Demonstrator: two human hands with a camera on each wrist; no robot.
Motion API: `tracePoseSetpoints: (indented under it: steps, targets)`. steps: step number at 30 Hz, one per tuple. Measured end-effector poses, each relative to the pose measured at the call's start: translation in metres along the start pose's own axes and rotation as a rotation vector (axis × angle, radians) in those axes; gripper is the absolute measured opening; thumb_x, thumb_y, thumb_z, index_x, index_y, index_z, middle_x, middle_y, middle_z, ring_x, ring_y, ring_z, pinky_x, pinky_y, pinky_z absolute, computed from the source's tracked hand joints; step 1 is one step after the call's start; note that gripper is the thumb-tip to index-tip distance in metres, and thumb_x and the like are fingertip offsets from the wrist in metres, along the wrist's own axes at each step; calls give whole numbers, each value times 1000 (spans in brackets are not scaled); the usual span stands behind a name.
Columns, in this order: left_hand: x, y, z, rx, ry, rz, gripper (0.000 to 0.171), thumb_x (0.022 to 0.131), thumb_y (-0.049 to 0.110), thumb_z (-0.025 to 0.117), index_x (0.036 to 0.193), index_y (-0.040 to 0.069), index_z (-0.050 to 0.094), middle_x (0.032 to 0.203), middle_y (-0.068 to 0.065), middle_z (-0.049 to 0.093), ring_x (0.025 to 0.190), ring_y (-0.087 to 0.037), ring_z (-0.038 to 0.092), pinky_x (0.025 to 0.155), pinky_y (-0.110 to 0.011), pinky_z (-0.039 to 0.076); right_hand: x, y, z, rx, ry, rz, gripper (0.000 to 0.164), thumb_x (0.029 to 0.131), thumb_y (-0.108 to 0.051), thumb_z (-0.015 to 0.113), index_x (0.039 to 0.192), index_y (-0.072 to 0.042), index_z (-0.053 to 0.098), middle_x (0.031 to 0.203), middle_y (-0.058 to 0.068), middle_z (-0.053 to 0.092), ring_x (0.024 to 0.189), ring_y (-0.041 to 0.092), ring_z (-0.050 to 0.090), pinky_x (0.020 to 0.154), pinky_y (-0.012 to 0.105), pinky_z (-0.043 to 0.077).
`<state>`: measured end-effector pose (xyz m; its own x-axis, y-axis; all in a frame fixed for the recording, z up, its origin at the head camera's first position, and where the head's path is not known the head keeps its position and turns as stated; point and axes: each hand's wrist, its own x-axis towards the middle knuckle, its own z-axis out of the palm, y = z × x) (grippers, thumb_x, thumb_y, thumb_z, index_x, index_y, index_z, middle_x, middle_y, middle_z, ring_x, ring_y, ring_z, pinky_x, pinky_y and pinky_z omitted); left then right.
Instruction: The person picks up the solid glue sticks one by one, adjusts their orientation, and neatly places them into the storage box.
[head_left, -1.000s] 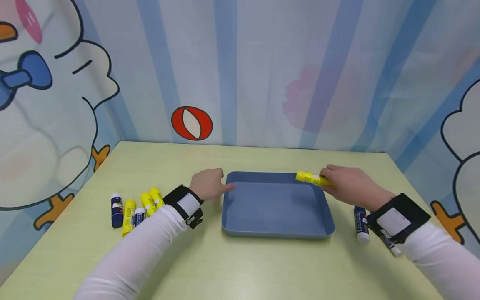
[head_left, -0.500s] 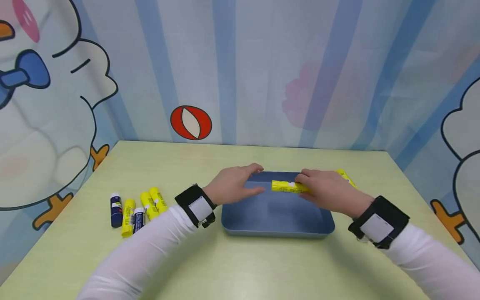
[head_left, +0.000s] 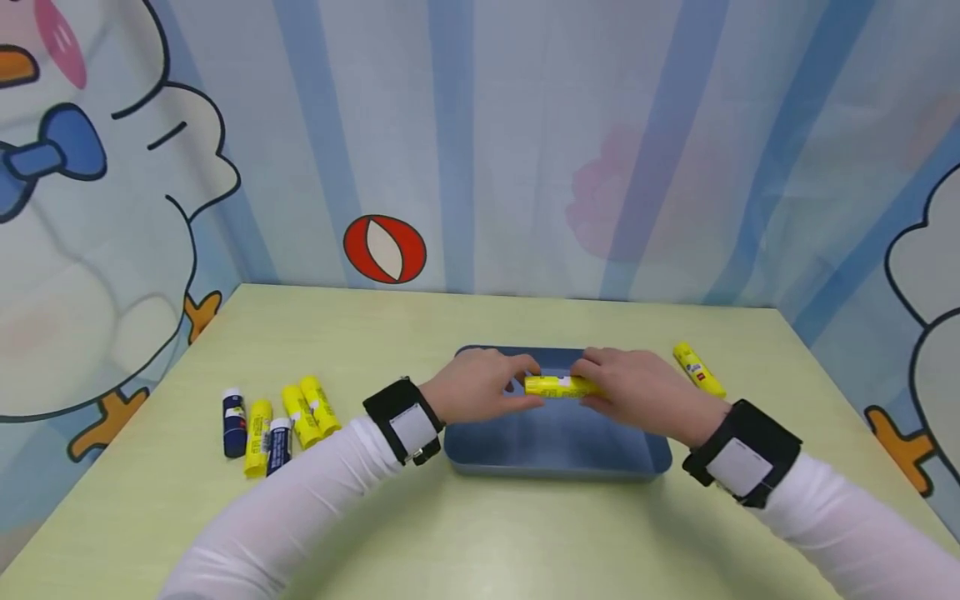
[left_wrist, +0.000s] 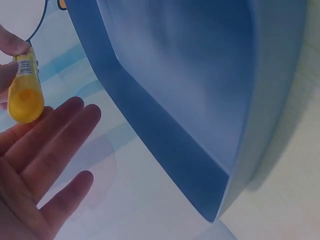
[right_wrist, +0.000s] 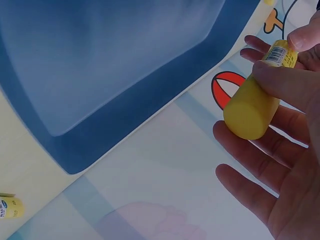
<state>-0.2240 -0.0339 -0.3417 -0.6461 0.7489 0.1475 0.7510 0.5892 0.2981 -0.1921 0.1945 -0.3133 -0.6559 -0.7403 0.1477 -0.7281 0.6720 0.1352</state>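
Note:
A yellow glue stick [head_left: 558, 386] lies level over the blue-grey tray [head_left: 555, 467], between both hands. My right hand [head_left: 645, 387] pinches its right part between thumb and fingers. At its left end, the thumb and index finger of my left hand [head_left: 476, 387] close in on either side, right at its surface. The left wrist view shows the remaining left fingers [left_wrist: 55, 145] stretched out below the glue stick [left_wrist: 26, 102]. In the right wrist view, a barcode label shows on the glue stick [right_wrist: 257, 100], with the right thumb laid across it.
Several yellow and navy glue sticks [head_left: 257, 437] lie on the table's left side. Another yellow glue stick [head_left: 699, 369] rests behind the right wrist. A patterned cloth [head_left: 525, 167] hangs along the table's [head_left: 480, 542] back edge.
My right hand has carried the glue stick left to over the tray's middle. My left hand has come right from the tray's left rim to the stick's left end.

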Motion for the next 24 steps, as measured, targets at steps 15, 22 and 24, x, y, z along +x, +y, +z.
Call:
tracePoseSetpoints:
  steps: [15,22,24]
  targets:
    - [-1,-8,1,103,68,-11,32,84,39,60,101,13,64,76,8,61,55,-4,48,51,-17,40,-1,10,6,183,39,133,36,79,-31,68,107,-12,58,95,-2,54,76,9,53,64,24,47]
    - [-7,-18,8,16,101,-225,34,84,42,58,101,14,66,80,7,63,63,-4,51,54,-19,42,-7,15,13,651,105,453,47,88,-35,55,123,-6,46,115,10,53,98,22,55,75,36,48]
    - [-9,-17,9,-97,112,-288,34,84,41,58,101,13,66,80,5,64,62,-5,55,53,-21,43,-5,13,15,879,110,542,52,90,-38,50,127,-2,42,120,15,51,101,26,54,78,39,47]
